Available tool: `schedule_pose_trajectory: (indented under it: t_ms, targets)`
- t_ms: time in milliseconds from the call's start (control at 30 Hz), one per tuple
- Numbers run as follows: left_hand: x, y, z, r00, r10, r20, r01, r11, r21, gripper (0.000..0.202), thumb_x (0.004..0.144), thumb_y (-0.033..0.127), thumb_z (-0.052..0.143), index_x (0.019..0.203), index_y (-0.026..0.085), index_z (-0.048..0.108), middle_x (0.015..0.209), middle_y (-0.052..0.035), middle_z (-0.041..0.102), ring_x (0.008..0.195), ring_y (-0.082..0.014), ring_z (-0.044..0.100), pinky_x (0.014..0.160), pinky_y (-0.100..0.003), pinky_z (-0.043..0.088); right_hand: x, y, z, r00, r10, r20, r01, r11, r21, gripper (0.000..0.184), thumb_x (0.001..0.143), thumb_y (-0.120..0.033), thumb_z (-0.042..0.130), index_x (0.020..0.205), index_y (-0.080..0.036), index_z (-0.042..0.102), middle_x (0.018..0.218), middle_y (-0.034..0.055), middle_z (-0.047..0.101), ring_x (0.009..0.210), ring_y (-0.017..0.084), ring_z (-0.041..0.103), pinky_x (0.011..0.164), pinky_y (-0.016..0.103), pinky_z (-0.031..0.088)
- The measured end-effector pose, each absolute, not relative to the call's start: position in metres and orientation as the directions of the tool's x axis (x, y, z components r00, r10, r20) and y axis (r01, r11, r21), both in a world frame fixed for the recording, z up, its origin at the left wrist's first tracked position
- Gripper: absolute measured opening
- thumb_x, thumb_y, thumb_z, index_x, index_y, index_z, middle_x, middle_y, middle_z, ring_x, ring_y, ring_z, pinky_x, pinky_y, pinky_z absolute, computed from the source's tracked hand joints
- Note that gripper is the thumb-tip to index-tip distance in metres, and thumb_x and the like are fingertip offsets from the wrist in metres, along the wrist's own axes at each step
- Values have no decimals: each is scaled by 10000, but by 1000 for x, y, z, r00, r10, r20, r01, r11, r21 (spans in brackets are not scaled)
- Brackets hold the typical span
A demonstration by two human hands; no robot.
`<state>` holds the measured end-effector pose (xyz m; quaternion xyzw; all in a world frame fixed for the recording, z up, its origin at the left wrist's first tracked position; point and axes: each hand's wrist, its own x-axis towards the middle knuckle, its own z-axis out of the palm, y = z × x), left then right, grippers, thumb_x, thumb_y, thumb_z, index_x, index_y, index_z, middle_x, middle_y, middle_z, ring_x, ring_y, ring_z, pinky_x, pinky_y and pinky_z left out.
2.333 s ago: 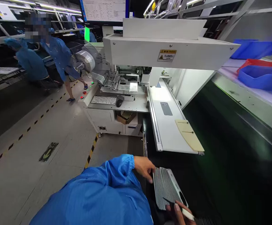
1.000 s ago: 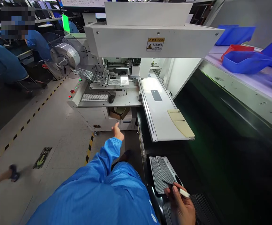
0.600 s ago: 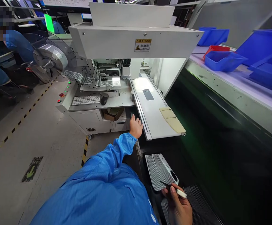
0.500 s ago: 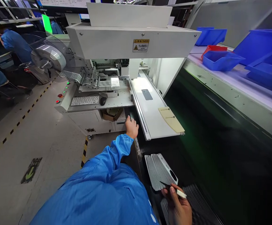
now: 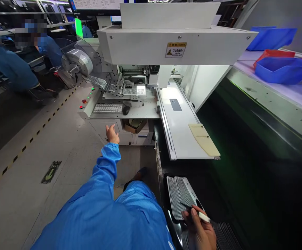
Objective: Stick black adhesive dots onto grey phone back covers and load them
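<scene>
My left hand (image 5: pixel 112 134) is stretched out in front of me in a blue sleeve, fingers loosely apart and holding nothing, in the air before the white machine's cabinet (image 5: pixel 119 133). My right hand (image 5: pixel 200 231) sits at the bottom edge, closed on a white pen (image 5: pixel 201 216) whose dark tip rests over a fanned row of flat grey-and-white parts (image 5: pixel 180 196) lying on the dark conveyor. A second row of such parts (image 5: pixel 225 236) lies beside that hand.
The white machine has a keyboard (image 5: pixel 107 108), a mouse (image 5: pixel 126 110) and an outfeed belt (image 5: pixel 184 130) carrying one grey part (image 5: pixel 175 104). Blue bins (image 5: pixel 281 69) stand on the right bench. People in blue coats (image 5: pixel 12 66) sit at far left. Floor has yellow-black tape.
My left hand left the fanned parts, reached to the conveyor's near end by the machine, then swung left and away to the cabinet front. The right hand kept the pen over the parts.
</scene>
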<state>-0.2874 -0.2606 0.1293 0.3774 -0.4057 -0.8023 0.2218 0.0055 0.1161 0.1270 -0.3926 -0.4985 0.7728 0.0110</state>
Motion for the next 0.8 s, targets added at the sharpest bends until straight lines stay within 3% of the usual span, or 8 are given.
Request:
schedule_pose_trajectory:
  t_ms: [100,167,267,333,433,567,800]
  targets:
    - [-299,-267,141,-653,-652,-385,77,-563,823,691,867,216,568,1506,331,331,1419,-75,577,1349,-178,517,1142,-433,358,3,115,128,-704,396,-589,374,-498,-782,613,582,-458,938,1044,-182,643,710,-7,724,705,169,731,713,242,610]
    - [-304,-261,146,-699,-610,-372,75,-581,811,591,886,230,553,1450,296,391,1221,-69,686,1086,-158,672,1010,-361,479,5,115,128,-703,393,-592,373,-505,-778,599,592,-453,934,1045,-188,645,725,-13,726,712,162,731,724,236,606]
    - [-308,-238,147,-774,-491,-399,0,-631,776,444,862,228,596,1296,231,504,915,-40,715,675,-128,654,753,-281,537,9,113,126,-691,421,-587,363,-501,-786,603,577,-461,937,1032,-187,650,715,-14,722,702,174,731,699,251,611]
    - [-308,-216,146,-815,-376,-440,-94,-664,742,331,832,221,629,1156,190,569,779,-23,673,543,-116,571,642,-265,513,11,111,124,-687,436,-582,356,-495,-792,612,553,-472,941,1011,-183,656,692,-12,716,691,192,731,678,273,616]
    - [-302,-178,148,-862,-176,-476,-240,-684,689,168,796,194,649,958,169,613,645,7,575,474,-100,485,552,-244,462,14,107,124,-689,431,-583,362,-493,-791,591,554,-479,937,988,-188,660,676,-11,715,687,196,731,672,282,618]
    - [-265,-120,150,-892,112,-438,-406,-626,666,68,773,159,664,838,157,647,621,10,532,484,-90,479,505,-222,422,16,101,130,-670,433,-603,357,-524,-773,582,557,-452,938,994,-190,658,685,-2,719,680,209,731,644,294,616]
    - [-149,-31,120,-715,522,-466,-650,-251,717,194,701,259,816,683,135,668,536,-11,548,434,-96,473,451,-222,391,28,97,131,-653,504,-565,290,-523,-801,574,551,-472,936,970,-189,662,683,-17,690,658,212,711,622,302,592]
